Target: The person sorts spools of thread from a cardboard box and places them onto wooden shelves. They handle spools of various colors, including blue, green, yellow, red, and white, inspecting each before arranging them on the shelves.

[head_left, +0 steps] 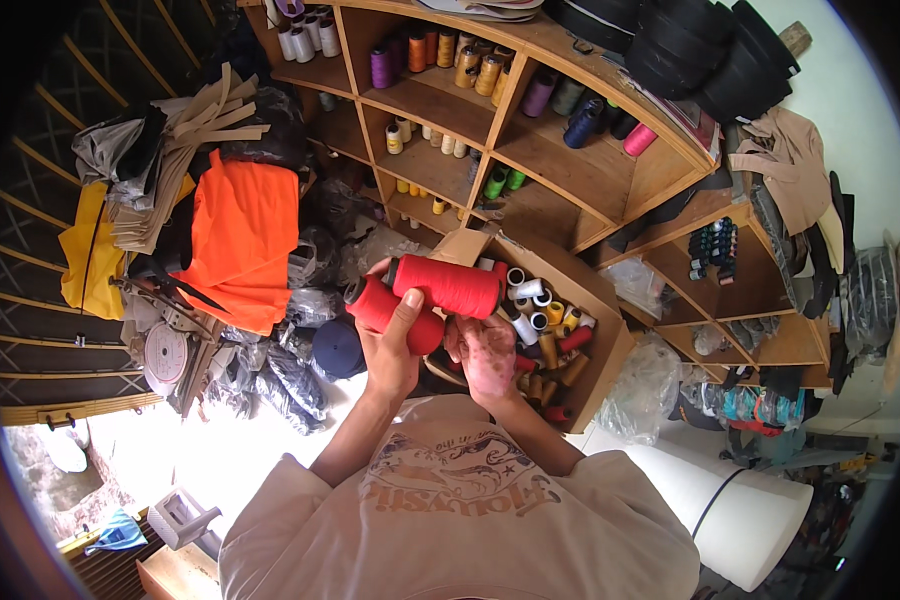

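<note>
My left hand (392,345) grips two red thread spools held sideways, one spool (448,285) on top and a second red spool (390,312) under it. My right hand (485,352) sits just to the right, its fingers against the lower spool's end and under the upper one. Both hands hover over the near corner of a cardboard box (610,345) filled with several thread spools in white, yellow, red and brown.
A wooden shelf unit (530,150) with spools of many colours stands behind the box. Orange cloth (245,235), a yellow cloth and beige strips are piled at the left. Plastic bags lie on the floor. A white roll (740,505) lies at lower right.
</note>
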`<move>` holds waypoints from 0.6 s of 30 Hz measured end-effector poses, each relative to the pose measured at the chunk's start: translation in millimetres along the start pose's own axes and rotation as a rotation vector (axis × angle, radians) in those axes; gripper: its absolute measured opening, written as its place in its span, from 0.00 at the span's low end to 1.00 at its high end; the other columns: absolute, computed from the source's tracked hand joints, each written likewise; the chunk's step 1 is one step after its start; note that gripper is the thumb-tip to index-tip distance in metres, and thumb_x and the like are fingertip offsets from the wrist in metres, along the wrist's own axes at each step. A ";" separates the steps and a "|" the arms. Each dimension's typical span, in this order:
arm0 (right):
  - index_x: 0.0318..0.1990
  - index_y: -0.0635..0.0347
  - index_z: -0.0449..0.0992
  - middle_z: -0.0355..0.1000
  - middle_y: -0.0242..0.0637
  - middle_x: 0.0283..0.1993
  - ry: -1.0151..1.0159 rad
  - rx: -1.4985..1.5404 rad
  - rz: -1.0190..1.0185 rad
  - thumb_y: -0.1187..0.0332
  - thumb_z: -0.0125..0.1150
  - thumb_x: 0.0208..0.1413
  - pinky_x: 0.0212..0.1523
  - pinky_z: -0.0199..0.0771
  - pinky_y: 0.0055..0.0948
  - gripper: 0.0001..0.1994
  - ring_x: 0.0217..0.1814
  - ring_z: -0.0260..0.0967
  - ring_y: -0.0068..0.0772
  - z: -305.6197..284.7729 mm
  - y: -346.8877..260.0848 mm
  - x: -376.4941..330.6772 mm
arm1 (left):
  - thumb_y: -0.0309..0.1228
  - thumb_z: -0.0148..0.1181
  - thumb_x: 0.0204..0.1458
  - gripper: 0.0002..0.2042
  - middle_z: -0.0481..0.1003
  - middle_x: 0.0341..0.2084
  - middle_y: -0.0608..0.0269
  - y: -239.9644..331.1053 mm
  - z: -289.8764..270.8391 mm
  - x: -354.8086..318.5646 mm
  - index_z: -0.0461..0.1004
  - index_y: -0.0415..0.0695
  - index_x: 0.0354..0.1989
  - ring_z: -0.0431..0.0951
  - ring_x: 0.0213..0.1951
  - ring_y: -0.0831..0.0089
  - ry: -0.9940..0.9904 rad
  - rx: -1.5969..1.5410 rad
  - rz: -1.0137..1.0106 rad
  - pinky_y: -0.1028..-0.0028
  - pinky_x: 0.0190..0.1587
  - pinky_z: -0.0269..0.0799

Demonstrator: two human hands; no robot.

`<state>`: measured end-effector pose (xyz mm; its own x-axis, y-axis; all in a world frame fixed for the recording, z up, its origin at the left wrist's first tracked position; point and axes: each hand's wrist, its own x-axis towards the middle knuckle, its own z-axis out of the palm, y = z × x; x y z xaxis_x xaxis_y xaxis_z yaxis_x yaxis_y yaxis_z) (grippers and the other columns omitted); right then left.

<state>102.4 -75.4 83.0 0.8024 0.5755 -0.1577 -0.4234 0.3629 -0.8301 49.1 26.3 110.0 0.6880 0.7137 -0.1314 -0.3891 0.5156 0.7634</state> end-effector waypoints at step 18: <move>0.32 0.58 0.73 0.71 0.32 0.25 -0.296 -1.490 -1.094 0.75 0.66 0.46 0.32 0.68 0.32 0.07 0.26 0.72 0.30 -26.0 -35.5 26.5 | 0.25 0.70 0.45 0.22 0.73 0.40 0.61 -8.9 9.4 1.5 0.69 0.36 0.48 0.72 0.42 0.76 0.148 0.586 0.485 0.74 0.49 0.67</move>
<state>149.7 -92.1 94.4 0.2715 0.7114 0.6482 0.9598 -0.1506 -0.2368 59.4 18.3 108.9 0.4184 0.8728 0.2514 -0.2098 -0.1764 0.9617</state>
